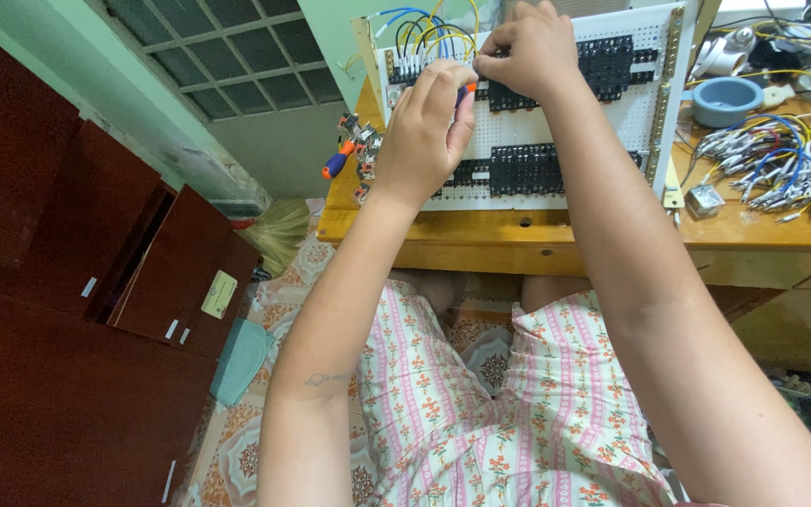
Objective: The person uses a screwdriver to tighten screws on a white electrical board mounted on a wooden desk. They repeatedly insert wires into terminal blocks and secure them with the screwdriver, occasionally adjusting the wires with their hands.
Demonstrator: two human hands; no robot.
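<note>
Up top, left hand (424,127) grips screwdriver (465,94) (upright).

1. Wall (265,141): pale green, lit evenly, daylight likely.
2. Window grille (227,56): dark mesh panes in a green frame.
3. Cabinets (58,310): dark red-brown wood, small paper labels.
4. Floor (237,451): patterned tiles, floral motif.
5. Workbench (537,244): yellow-brown wood.
6. Broom (279,233): straw head, possibly leaning against the wall.
</note>
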